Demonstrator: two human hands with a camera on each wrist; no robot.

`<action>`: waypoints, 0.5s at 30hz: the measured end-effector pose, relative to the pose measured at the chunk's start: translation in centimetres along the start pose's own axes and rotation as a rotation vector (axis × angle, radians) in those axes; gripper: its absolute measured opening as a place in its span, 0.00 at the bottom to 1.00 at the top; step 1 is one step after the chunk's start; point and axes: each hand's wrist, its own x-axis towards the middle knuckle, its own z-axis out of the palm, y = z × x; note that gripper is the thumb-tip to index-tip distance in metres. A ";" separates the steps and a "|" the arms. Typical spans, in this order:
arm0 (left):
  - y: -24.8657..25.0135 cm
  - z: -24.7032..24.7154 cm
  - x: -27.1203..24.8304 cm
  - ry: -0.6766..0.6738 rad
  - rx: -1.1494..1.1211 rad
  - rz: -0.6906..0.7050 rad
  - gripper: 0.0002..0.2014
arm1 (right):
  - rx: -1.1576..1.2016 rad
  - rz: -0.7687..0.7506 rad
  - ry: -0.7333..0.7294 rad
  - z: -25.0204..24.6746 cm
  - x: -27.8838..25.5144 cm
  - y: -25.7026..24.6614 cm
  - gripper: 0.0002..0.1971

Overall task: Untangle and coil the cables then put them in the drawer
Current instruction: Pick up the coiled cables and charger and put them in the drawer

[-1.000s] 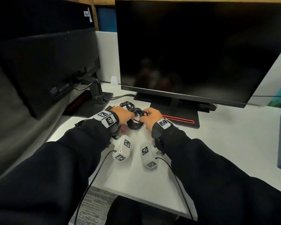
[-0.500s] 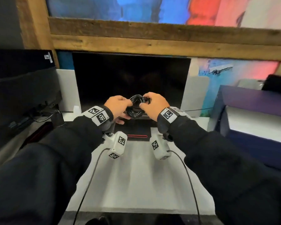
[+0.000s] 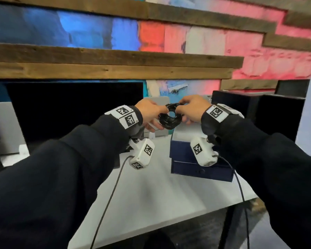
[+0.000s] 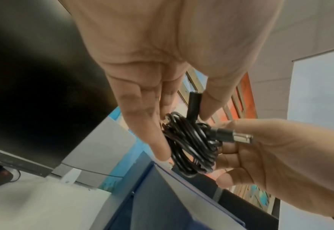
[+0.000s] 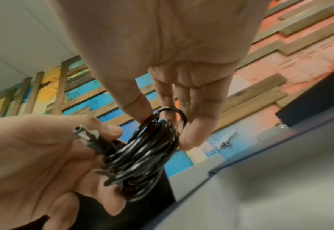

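Now the coiled black cable [image 3: 170, 117], pinched between left hand [image 3: 148, 114] and right hand [image 3: 191, 109], has risen off the desk [image 3: 151, 194], above the blue drawer box [image 3: 196, 169] at right.

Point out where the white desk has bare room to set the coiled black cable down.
The white desk is bare in front, between the dangling wrist-camera leads, from the navy drawer box to the near edge. Further back it is crowded: the black monitor, the box, and both hands, left and right, holding the coiled black cable.
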 end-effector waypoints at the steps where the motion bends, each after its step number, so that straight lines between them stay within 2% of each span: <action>1: 0.1 0.8 0.1 -0.012 0.042 0.007 0.13 | 0.037 0.032 -0.024 -0.5 -0.2 1.0 0.09; 6: 0.7 3.3 0.6 -0.013 0.329 0.043 0.18 | 0.135 0.132 -0.136 -1.5 -0.9 4.6 0.05; 10: 1.1 4.3 0.7 -0.025 0.524 0.061 0.18 | 0.153 0.180 -0.214 -1.4 -1.3 5.7 0.06; 12: 1.3 4.7 0.6 -0.040 0.631 0.082 0.18 | 0.118 0.189 -0.254 -1.2 -1.5 6.1 0.07; 15: 1.5 5.4 0.7 -0.099 0.818 0.078 0.19 | -0.081 0.186 -0.299 -0.9 -1.8 6.4 0.04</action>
